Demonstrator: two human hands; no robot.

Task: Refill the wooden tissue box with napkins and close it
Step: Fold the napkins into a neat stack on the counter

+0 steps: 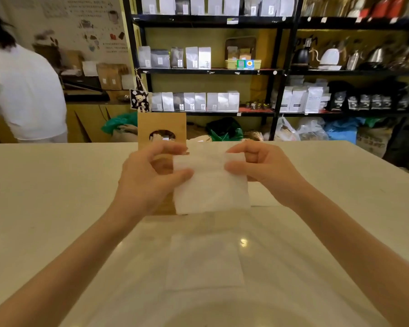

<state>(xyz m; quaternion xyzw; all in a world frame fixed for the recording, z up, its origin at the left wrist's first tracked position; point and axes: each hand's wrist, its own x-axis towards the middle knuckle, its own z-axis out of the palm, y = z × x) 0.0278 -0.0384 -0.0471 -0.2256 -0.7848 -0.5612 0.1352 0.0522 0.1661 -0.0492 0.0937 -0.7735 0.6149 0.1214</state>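
Observation:
Both my hands hold a white napkin (210, 185) up above the counter. My left hand (151, 175) pinches its upper left edge between thumb and fingers. My right hand (257, 166) pinches the upper right edge. Behind the napkin stands the wooden tissue box (162, 208), mostly hidden by my left hand and the napkin. Its lid (161, 125) is raised upright, showing an oval hole. More white napkins (261, 197) lie on the counter to the right, behind my right hand.
The cream counter (57, 197) spreads wide to both sides. A person in a white shirt (26, 90) stands at the far left behind it. Black shelves (210, 72) with bags and kettles fill the back wall.

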